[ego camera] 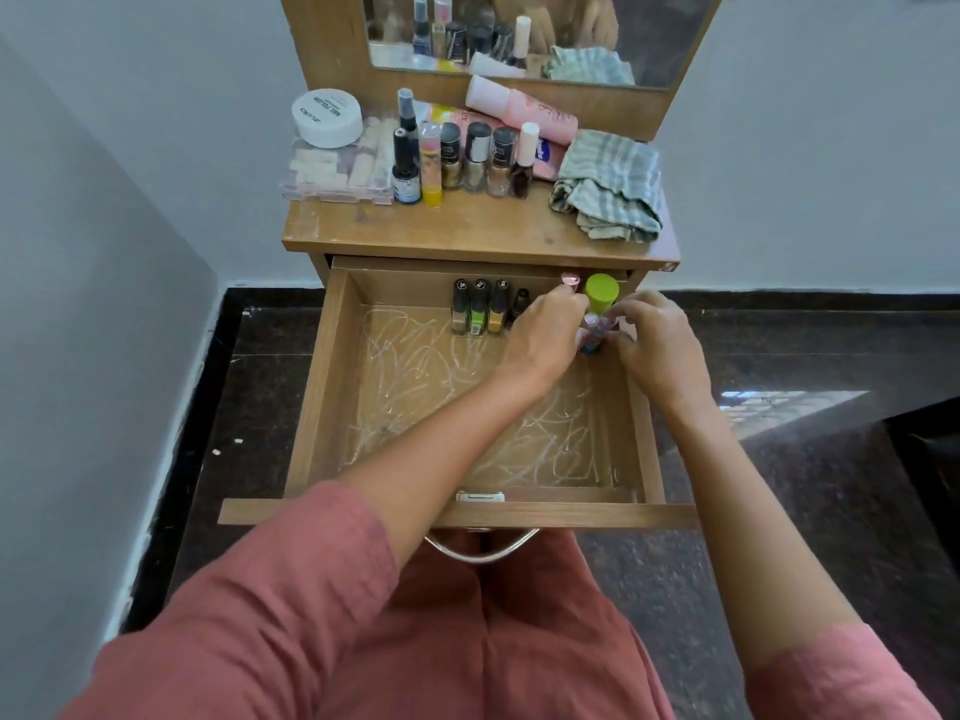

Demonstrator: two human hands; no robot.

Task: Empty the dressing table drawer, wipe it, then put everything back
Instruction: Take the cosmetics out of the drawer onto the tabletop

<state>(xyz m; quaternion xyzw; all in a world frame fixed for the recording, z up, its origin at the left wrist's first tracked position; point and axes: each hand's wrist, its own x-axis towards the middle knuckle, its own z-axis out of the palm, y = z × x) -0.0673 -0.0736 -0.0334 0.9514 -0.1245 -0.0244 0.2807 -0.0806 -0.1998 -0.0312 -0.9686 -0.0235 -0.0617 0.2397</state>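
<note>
I see the drawer pulled fully out toward me, its front edge over my lap and its side walls boxing in a wide bare floor covered in pale scribbles. That floor gives open room across the left and near parts; the crowding is all at the back wall. Above it the tabletop overhangs the drawer's rear edge, so headroom there is tight.

On the tabletop sit a crumpled striped cloth at the right, a clear box with a white jar on it at the left, and a row of bottles between them.

Inside the drawer, four polish bottles stand upright against the back wall, and a green-capped bottle stands in the back right corner.

My left hand has its fingers curled beside the green-capped bottle; whether it grips, I cannot tell. My right hand pinches a small vial just below that bottle.
</note>
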